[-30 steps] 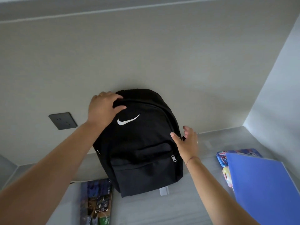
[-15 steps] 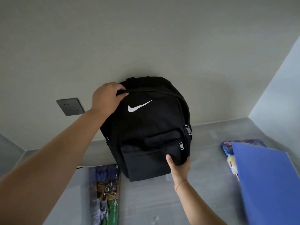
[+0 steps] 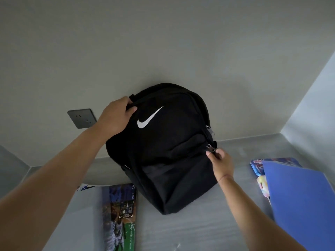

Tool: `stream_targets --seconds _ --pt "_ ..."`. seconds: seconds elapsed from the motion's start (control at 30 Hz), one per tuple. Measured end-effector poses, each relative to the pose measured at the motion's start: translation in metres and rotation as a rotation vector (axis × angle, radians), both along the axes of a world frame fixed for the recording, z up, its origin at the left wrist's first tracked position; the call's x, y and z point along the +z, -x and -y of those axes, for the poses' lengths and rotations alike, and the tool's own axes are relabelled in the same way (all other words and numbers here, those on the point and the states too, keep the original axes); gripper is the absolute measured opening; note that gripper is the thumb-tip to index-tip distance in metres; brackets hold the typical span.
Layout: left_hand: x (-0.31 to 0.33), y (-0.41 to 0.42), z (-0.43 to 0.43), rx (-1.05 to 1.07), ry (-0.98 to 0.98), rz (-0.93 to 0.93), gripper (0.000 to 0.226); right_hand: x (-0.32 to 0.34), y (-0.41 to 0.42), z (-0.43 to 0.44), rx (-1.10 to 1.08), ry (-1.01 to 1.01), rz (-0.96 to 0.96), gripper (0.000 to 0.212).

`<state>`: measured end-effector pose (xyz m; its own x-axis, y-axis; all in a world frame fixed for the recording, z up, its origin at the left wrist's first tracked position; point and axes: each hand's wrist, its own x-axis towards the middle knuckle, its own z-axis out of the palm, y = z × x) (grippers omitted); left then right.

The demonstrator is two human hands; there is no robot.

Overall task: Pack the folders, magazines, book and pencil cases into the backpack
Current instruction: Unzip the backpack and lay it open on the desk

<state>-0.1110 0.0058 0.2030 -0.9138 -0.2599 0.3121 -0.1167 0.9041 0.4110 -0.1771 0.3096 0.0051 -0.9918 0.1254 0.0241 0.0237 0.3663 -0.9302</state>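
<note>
Left hand [image 3: 116, 117]: grips the top of the black backpack [image 3: 163, 151] (white swoosh on front), frame centre.
Right hand [image 3: 220, 163]: pinches front-pocket zipper pull [image 3: 210, 149], centre right.

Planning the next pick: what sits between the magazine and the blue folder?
Head view: the backpack's base, a strip of bare desk, and the right forearm crossing over it.

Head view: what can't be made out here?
- Inside of the backpack: hidden by its own black fabric.
- Its top left: covered by the left hand gripping it.
- Front-pocket zip pull: partly hidden by the right hand pinching it.
- The pencil cases: mostly under the blue folder; count unclear.
- That folder: cut off by the right and bottom edges.
- The magazine: cut off at the bottom; print too blurred.
</note>
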Motion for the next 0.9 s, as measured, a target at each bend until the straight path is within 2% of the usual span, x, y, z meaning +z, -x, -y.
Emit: stream_targets --seconds 0.17,0.27,0.37,0.53,0.63,0.77,0.83,0.9 --pt "-0.034 -0.04 0.016 0.063 -0.262 0.162 0.021 0.053 0.02 -0.02 0.114 -0.139 -0.107 0.007" --pt "-0.08 -0.066 0.016 0.11 -0.398 0.252 0.025 0.061 0.029 -0.016 0.227 -0.393 -0.132 0.012" --pt "-0.133 -0.091 0.004 0.181 -0.565 0.311 0.019 0.055 0.032 -0.004 0.313 -0.592 -0.103 0.015" --pt "-0.198 -0.125 -0.004 0.342 -0.666 0.401 0.021 0.03 0.019 0.017 0.305 -0.658 -0.024 0.017" --pt "-0.218 -0.14 -0.003 0.424 -0.675 0.457 0.022 0.009 -0.014 0.018 0.283 -0.695 0.0 0.037" --pt "-0.228 -0.145 -0.003 0.437 -0.731 0.46 0.02 -0.018 -0.088 -0.001 0.212 -0.749 -0.078 0.069" --pt "-0.224 -0.14 -0.003 0.418 -0.698 0.411 0.031 -0.031 -0.12 -0.016 0.095 -0.72 -0.028 0.084" --pt "-0.215 -0.128 -0.002 0.411 -0.62 0.357 0.042 -0.042 -0.146 -0.029 -0.083 -0.597 0.087 0.097"
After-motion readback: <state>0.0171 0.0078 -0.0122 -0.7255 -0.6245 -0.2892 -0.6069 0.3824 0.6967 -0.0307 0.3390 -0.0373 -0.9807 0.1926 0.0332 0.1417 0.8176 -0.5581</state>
